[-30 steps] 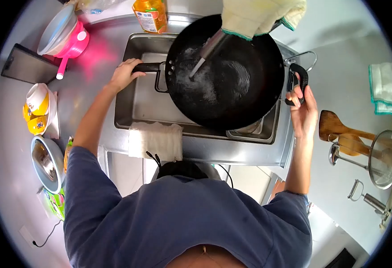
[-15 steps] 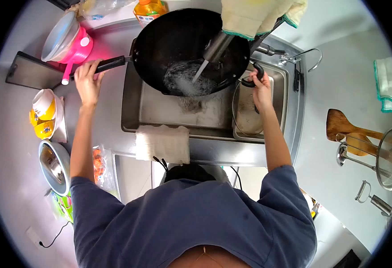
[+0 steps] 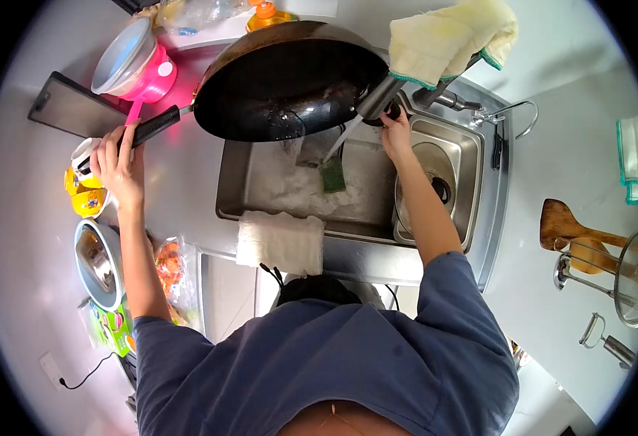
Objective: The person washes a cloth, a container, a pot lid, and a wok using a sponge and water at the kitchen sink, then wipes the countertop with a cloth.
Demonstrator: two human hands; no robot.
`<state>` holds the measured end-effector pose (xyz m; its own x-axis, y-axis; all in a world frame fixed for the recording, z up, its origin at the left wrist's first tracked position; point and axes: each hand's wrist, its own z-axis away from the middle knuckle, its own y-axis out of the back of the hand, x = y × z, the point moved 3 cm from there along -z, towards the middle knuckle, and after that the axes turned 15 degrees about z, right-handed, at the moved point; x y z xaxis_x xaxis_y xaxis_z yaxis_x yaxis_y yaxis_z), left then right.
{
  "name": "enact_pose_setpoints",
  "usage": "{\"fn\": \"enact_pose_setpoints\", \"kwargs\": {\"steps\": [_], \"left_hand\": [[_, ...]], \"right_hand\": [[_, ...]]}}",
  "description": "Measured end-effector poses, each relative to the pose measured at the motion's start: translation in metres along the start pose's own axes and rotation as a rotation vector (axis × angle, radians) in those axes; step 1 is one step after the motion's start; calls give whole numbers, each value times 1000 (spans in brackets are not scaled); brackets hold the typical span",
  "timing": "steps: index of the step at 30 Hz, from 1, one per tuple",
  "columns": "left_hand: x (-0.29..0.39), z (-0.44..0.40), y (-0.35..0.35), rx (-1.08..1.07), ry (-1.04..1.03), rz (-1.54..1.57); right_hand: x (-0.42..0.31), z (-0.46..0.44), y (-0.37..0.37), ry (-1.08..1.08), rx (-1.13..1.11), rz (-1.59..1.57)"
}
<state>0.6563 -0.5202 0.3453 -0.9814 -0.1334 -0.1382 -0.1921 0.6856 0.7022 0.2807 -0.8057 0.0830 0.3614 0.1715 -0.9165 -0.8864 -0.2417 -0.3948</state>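
Wok [image 3: 282,91]: upper ctr of frame, held up over back of sink [image 3: 362,225], tipped steeply; dark inside faces the person, looks wet & shiny.
L hand [image 3: 119,163]: left of ctr, fingers wrapped round wok's long handle [image 3: 157,126].
R hand [image 3: 397,136]: right of ctr, fingers curled on wok's short side grip; tap hides part, so exact finger placement unclear.
Tap [image 3: 382,96]: on, in front of wok's right end; stream runs down into sink nr sponge.
Sponge [image 3: 332,176]: green, mid-frame on sink floor, neither hand on it.
Sink: thin water & froth on floor; glass lid w/ black knob [image 3: 441,190] in small basin, right of ctr.
Cloths: one draped over tap [image 3: 442,43], upper right; one on sink's front edge [image 3: 280,240], ctr.
Nearby: pink pot [image 3: 160,76] upper left, past L hand; soap bottle [image 3: 266,16] top, behind wok.
Progress: wok looks mostly drained, as far as I can judge; some water at its lower rim. Not yet done: wok not set down, tap not off, sponge not out of sink.
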Motion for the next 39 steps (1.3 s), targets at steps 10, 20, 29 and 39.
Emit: {"fn": "enact_pose_setpoints", "kwargs": {"steps": [10, 20, 29, 39], "left_hand": [[7, 0, -3, -345, 117, 163], [8, 53, -75, -1050, 579, 848], [69, 96, -145, -1190, 671, 1408], [159, 69, -211, -981, 128, 1122]], "right_hand": [[-35, 3, 21, -330, -91, 388], [-152, 28, 40, -496, -212, 629], [-276, 81, 14, -293, -120, 540], [-349, 133, -26, -150, -94, 105]]}}
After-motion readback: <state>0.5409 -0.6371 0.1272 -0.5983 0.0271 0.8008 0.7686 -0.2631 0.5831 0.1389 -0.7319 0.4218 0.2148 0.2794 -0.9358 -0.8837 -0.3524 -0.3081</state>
